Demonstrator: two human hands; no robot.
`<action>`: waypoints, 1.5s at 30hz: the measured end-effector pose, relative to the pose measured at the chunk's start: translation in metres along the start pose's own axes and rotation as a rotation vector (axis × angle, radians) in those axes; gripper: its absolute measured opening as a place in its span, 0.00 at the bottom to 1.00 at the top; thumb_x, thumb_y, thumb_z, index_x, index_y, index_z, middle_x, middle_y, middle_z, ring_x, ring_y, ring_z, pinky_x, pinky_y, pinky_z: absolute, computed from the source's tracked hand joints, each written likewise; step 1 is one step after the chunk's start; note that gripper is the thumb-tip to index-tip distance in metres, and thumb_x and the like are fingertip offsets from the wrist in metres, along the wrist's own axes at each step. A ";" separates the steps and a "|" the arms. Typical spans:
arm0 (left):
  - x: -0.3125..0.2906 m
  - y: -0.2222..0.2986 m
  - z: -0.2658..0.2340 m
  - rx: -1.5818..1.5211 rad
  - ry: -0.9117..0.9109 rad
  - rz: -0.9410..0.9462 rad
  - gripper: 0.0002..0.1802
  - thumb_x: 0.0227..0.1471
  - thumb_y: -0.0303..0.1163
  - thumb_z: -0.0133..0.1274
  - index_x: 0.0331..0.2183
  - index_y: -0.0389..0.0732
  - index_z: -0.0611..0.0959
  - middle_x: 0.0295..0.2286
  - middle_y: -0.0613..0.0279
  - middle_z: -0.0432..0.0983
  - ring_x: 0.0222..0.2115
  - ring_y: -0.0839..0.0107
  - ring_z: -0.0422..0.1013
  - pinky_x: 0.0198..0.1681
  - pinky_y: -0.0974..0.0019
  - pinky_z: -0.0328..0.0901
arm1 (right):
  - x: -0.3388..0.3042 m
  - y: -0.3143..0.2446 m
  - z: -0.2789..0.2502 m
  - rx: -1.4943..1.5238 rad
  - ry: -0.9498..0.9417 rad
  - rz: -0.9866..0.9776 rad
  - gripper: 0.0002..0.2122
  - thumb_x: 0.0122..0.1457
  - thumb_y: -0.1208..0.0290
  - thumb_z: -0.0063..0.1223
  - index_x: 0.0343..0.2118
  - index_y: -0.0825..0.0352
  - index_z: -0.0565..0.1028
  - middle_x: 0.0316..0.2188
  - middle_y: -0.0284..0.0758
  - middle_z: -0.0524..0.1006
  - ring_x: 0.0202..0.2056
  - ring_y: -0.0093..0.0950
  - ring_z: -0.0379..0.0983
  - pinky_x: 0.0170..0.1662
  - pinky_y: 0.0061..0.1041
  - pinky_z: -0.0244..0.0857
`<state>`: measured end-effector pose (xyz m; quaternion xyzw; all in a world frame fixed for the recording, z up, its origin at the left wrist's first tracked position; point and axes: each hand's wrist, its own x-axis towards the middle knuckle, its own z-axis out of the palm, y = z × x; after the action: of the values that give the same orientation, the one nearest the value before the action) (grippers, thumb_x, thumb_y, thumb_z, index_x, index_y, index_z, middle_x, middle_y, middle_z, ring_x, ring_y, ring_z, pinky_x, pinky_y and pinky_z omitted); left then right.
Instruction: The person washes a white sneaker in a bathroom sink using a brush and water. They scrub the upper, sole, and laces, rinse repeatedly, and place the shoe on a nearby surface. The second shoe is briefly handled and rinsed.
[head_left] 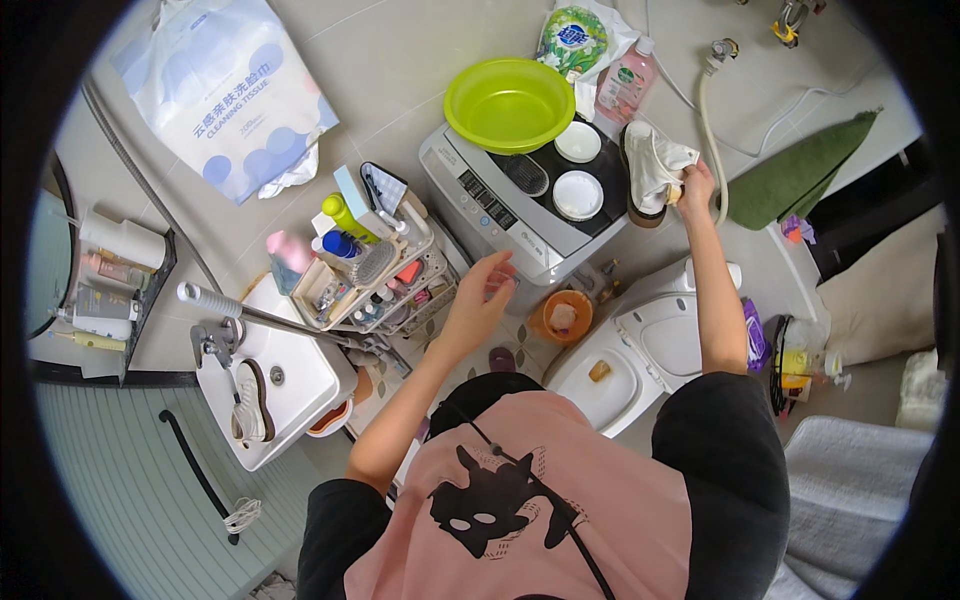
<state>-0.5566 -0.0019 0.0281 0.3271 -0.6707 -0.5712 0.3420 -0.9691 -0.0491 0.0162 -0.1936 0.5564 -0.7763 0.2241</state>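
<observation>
From here, the right hand's [697,190] fingers grip a white, dark-soled shoe [653,170] at the boxy grey-and-black washing machine's [548,228] right edge; the left's [485,297] curl loosely, empty. Positioning it, apparently; that calls for steadiness.

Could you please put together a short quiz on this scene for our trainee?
1. Which hand holds the white shoe?
2. True or false: the green basin stands on the floor.
3. Fill in the blank: the other shoe rests on the ____.

Key:
1. The right hand.
2. False; it stands on the washing machine.
3. Sink.
</observation>
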 end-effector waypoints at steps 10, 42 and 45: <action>0.028 -0.016 -0.003 0.065 0.044 -0.043 0.19 0.44 0.22 0.44 0.42 0.36 0.69 0.32 0.60 0.69 0.29 0.75 0.65 0.33 0.72 0.62 | 0.005 0.049 0.005 -0.029 -0.014 0.026 0.11 0.50 0.83 0.37 0.37 0.75 0.68 0.32 0.37 0.72 0.33 0.26 0.70 0.37 0.21 0.64; 0.000 -0.048 0.000 -0.020 0.092 -0.183 0.19 0.45 0.22 0.44 0.43 0.36 0.69 0.32 0.61 0.69 0.29 0.79 0.64 0.32 0.75 0.61 | -0.022 -0.034 0.004 -1.433 -0.806 -0.380 0.19 0.39 0.81 0.36 0.38 0.67 0.70 0.36 0.46 0.71 0.44 0.40 0.64 0.55 0.43 0.39; -0.009 -0.047 -0.006 -0.026 0.110 -0.185 0.18 0.45 0.22 0.43 0.43 0.36 0.68 0.32 0.62 0.68 0.29 0.79 0.65 0.32 0.76 0.61 | -0.017 -0.035 0.013 -1.488 -0.886 -0.273 0.18 0.41 0.79 0.34 0.36 0.66 0.72 0.32 0.46 0.73 0.40 0.38 0.67 0.55 0.44 0.40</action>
<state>-0.5445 -0.0037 -0.0183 0.4139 -0.6103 -0.5902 0.3285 -0.9530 -0.0396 0.0525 -0.6381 0.7522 -0.0856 0.1401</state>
